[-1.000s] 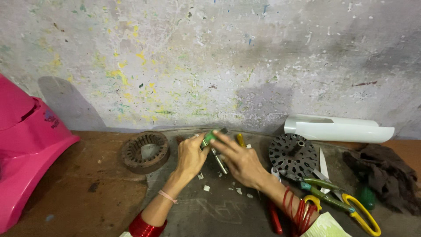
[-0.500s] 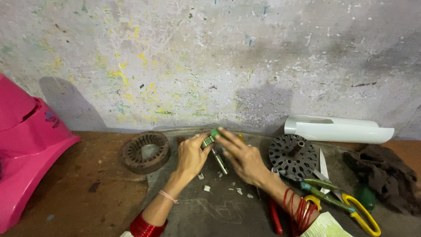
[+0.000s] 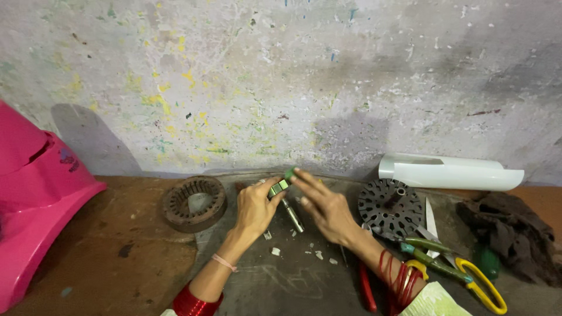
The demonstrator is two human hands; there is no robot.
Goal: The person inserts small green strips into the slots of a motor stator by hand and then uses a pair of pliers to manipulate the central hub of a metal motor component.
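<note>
2 hands meet at the middle of the bench, both mine. From left to right: 1 pink moulded housing (image 3: 35, 216) at the far edge; 1 rusty ring-shaped stator core (image 3: 194, 202) lying flat on the brown wood; then my left hand (image 3: 253, 208), its thumb and fingers closed on 1 small green-and-metal part (image 3: 279, 186) — a pinch at the part's lower end. My right hand (image 3: 326, 206) comes next, fingers stretched out and close together, the fingertips touching the upper green end of the same part; it grips nothing that I can see. Compared with a second ago, the right hand has lifted off the lower side of the part and now reaches along its top, and the part sits a little higher — the hold has passed mostly to the left hand. Just below lies 1 short metal shaft (image 3: 292, 215), with about 5 white scraps (image 3: 275, 251) scattered near it. Further right: 1 dark slotted rotor disc (image 3: 390, 207), 1 pair of green-handled pliers (image 3: 430, 253), 1 pair of yellow-handled scissors (image 3: 477, 284), 1 white curved plastic cover (image 3: 451, 172) against the wall, and 1 dark rag (image 3: 512, 234).
</note>
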